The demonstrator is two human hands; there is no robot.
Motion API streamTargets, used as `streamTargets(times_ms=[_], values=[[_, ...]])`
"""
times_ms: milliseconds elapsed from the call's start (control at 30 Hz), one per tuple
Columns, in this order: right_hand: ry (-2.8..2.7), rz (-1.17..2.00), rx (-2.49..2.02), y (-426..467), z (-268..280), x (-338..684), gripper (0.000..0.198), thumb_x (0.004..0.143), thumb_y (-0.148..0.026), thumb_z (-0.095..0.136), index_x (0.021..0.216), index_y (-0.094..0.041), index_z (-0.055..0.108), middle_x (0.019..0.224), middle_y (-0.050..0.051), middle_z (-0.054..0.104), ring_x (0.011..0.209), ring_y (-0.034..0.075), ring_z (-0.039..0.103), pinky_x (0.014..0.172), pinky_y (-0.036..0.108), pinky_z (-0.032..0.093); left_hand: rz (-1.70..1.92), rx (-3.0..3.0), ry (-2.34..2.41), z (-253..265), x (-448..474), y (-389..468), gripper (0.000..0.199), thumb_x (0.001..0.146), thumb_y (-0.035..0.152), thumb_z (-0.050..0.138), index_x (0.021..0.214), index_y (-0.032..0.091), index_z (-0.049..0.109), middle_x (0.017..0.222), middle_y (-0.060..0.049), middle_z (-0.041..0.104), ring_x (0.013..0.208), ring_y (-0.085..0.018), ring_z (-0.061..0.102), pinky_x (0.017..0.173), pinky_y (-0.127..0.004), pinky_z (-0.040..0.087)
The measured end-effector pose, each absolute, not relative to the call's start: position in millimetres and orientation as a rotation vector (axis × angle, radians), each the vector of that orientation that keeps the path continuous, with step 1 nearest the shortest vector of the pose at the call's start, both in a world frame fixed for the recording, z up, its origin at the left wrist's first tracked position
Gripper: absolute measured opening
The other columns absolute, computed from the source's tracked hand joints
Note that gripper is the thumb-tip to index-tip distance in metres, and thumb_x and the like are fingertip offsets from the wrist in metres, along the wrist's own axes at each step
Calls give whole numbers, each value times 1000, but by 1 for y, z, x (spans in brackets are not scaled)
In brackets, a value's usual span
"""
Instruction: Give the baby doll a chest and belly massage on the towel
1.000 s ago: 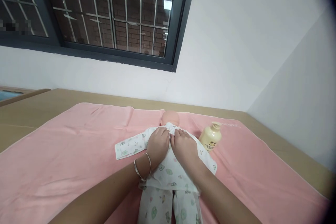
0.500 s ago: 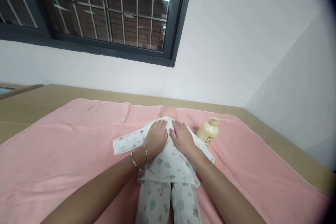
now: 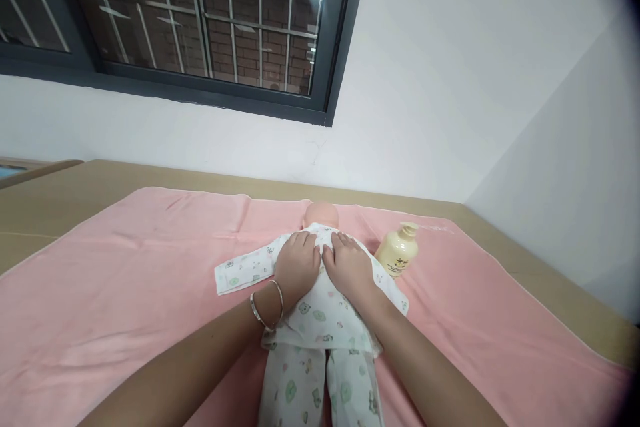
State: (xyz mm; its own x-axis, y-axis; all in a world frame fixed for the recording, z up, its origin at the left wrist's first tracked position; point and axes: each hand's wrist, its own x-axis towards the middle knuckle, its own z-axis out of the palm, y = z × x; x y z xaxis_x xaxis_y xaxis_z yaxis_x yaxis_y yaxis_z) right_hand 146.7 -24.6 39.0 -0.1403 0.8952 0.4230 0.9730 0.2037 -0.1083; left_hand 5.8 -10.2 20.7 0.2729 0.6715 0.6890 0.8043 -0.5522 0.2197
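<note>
A baby doll (image 3: pixel 321 215) lies lengthwise in front of me, its bare head at the far end. It wears a white long-sleeved top (image 3: pixel 320 323) and matching trousers (image 3: pixel 293 380) printed with small green animals. My left hand (image 3: pixel 299 263) rests flat on the left of the doll's upper torso, a silver bangle around the wrist. Beside it, my right hand (image 3: pixel 351 267) lies flat on the right half, fingers pointing toward the head. Both hands are open and hold nothing. The doll's left-side sleeve (image 3: pixel 245 271) stretches out sideways.
A pale yellow pump bottle (image 3: pixel 399 250) stands right of the doll. Under everything spreads a pink cloth (image 3: pixel 125 293) on a wooden tabletop (image 3: pixel 55 203). A white wall (image 3: pixel 425 80) and a barred window (image 3: pixel 210 20) rise behind.
Both hands have slid very slightly back toward me on the doll's top, baring a little more fabric near its neck. The doll and bottle stay in place.
</note>
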Motion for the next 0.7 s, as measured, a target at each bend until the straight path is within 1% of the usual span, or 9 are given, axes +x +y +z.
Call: streamTargets(times_ms=[100,200,267,333,467,567,633,700], values=[[-2159,-182,-1693,-18,40,152,49,99,-34,34,138,-7,48,138,17,53,130,26,46,111,37,29,-1169,-2378,-1428,15,5,-4,34,92,21,40,120,12,56,122,-17,62,118,-30,55,103,-51,44],[-2203,-178,-1684,-15,39,153,51,99,-35,33,140,-7,44,141,19,50,132,27,43,112,40,27,-1181,-2390,-1440,10,5,0,38,92,22,40,126,12,55,131,-17,59,128,-30,50,109,-53,38],[-2214,-229,-1678,-17,38,151,50,99,-34,34,140,-7,44,140,19,50,132,27,44,112,40,28,-1172,-2407,-1412,9,5,0,38,93,22,39,127,13,55,131,-15,60,128,-28,50,110,-52,38],[-2213,-302,-1680,-21,38,148,47,100,-32,34,138,-8,47,138,19,52,130,27,47,110,39,32,-1174,-2418,-1342,8,5,-1,37,95,21,36,125,14,56,129,-14,61,126,-26,52,109,-51,40],[-2180,-405,-1740,-30,38,142,45,101,-33,29,131,-10,54,131,19,58,120,26,56,96,34,44,-1170,-2378,-1235,8,5,-6,36,96,20,34,118,12,61,123,-17,65,122,-26,57,107,-48,44],[-2126,-401,-1805,-34,39,139,45,102,-34,26,124,-11,58,127,18,62,114,25,60,88,32,47,-1136,-2332,-1254,9,5,-10,34,96,21,35,113,11,64,119,-17,67,118,-26,60,104,-46,46],[-2082,-376,-1855,-35,39,138,46,101,-36,28,125,-9,58,126,19,63,114,25,60,89,32,47,-1126,-2299,-1309,9,7,-12,34,96,21,36,110,11,65,119,-16,67,117,-26,61,103,-46,48],[-2046,-337,-1897,-33,39,139,50,100,-38,31,128,-5,55,126,20,62,119,27,58,94,34,45,-1135,-2261,-1379,10,8,-13,34,95,22,37,111,12,65,120,-16,67,117,-27,60,102,-45,49]])
